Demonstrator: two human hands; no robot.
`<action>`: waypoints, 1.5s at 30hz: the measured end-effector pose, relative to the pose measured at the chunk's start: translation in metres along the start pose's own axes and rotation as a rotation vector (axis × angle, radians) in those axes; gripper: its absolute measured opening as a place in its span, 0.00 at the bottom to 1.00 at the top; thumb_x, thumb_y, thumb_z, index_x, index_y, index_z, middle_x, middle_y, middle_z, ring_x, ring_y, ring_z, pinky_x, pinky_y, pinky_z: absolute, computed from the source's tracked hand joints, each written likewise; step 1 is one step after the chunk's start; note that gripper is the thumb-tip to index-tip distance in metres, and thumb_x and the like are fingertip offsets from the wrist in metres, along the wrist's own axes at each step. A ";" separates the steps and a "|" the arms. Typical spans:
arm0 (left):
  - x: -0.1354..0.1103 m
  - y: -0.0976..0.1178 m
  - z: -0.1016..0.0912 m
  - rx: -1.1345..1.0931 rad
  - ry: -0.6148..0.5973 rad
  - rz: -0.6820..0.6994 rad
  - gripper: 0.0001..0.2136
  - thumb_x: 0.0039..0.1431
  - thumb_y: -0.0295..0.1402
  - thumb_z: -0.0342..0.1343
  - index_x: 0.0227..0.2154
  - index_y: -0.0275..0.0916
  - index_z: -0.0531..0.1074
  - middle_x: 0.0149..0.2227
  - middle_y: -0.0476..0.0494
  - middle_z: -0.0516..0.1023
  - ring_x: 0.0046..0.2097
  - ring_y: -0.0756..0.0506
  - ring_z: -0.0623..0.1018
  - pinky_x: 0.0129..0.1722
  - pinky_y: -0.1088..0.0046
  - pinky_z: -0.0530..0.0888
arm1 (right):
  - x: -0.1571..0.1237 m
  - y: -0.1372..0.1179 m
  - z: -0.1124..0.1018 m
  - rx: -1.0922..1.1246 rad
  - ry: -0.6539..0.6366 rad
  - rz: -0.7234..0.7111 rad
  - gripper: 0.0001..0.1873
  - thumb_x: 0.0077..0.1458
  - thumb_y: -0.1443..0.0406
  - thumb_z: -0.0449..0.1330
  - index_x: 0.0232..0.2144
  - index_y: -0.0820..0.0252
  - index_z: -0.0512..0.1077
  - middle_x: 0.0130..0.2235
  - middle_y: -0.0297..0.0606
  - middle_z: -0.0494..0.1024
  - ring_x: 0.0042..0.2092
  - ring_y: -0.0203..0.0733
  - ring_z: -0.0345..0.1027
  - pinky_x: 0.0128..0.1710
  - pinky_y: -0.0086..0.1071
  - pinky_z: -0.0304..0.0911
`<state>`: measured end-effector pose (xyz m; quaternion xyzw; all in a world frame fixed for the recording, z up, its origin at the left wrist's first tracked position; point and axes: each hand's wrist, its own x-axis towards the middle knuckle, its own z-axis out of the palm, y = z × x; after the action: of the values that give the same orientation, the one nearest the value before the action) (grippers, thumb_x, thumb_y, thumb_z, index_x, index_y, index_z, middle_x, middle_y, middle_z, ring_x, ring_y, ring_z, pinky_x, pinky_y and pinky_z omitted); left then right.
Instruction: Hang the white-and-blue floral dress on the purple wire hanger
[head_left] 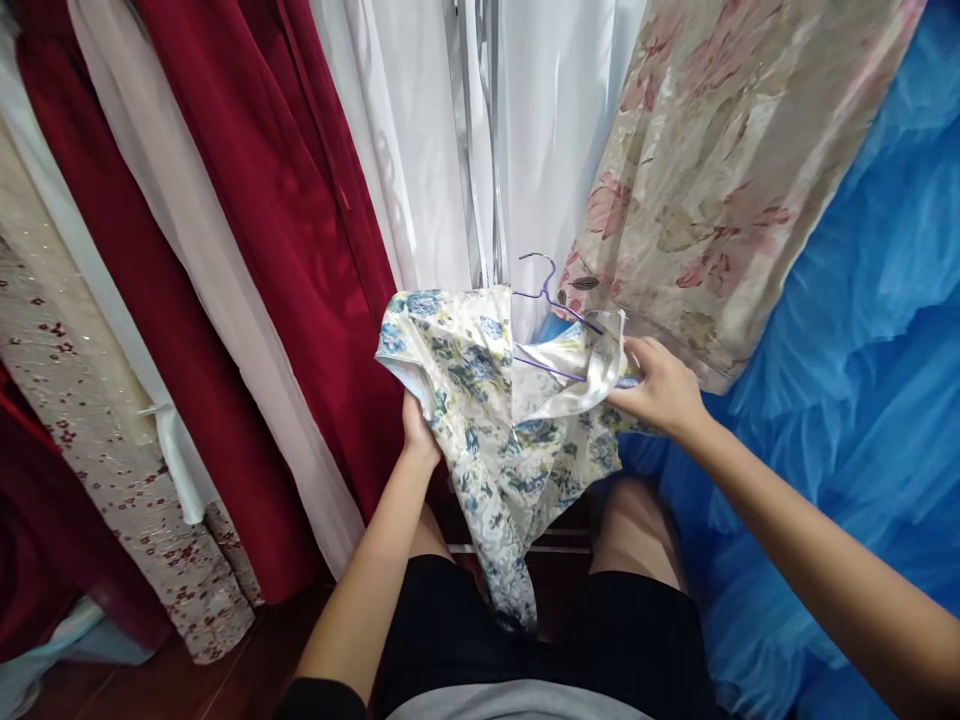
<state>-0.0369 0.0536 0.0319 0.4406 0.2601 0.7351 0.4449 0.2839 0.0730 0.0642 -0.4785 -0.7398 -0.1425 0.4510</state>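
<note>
A cream garment with blue flowers [495,420] hangs in front of me, draped over a thin purple wire hanger [551,300]. My left hand [418,432] grips the garment's left side from underneath, its fingers hidden in the cloth. At the right shoulder of the garment my right hand [660,388] is closed on the fabric edge. The hanger's hook sticks up between the hanging clothes, and its lower bar shows inside the neck opening.
Hanging garments fill the view: dark red dresses [285,200], white ones [540,120], a beige dress with pink flowers [720,170], a sequinned cream one [67,400]. Blue tulle [862,380] spreads on the right. My knees and black shorts are below, over a dark wooden floor.
</note>
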 end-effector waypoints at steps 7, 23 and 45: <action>-0.058 -0.057 -0.028 0.157 0.384 0.003 0.21 0.50 0.34 0.71 0.48 0.38 0.76 0.52 0.41 0.80 0.61 0.38 0.74 0.64 0.62 0.67 | 0.034 -0.023 -0.004 -0.002 -0.035 -0.180 0.38 0.46 0.51 0.67 0.57 0.58 0.70 0.50 0.45 0.77 0.47 0.57 0.74 0.38 0.38 0.67; -0.132 -0.059 -0.014 0.355 0.267 -0.075 0.23 0.50 0.38 0.70 0.48 0.34 0.78 0.50 0.35 0.82 0.56 0.35 0.78 0.60 0.58 0.71 | -0.142 -0.125 0.090 1.031 -0.403 0.485 0.23 0.67 0.50 0.51 0.25 0.57 0.68 0.24 0.34 0.71 0.28 0.41 0.63 0.32 0.34 0.59; -0.141 -0.088 0.021 0.870 -0.151 0.176 0.07 0.58 0.25 0.53 0.26 0.42 0.66 0.30 0.47 0.69 0.34 0.45 0.71 0.37 0.70 0.67 | -0.072 -0.108 0.056 1.187 -0.314 0.657 0.20 0.50 0.51 0.67 0.21 0.61 0.76 0.14 0.30 0.66 0.18 0.31 0.50 0.19 0.28 0.45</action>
<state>0.0492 -0.0303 -0.0852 0.6595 0.4732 0.5583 0.1716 0.1737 0.0136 -0.0006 -0.3651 -0.5658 0.5007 0.5439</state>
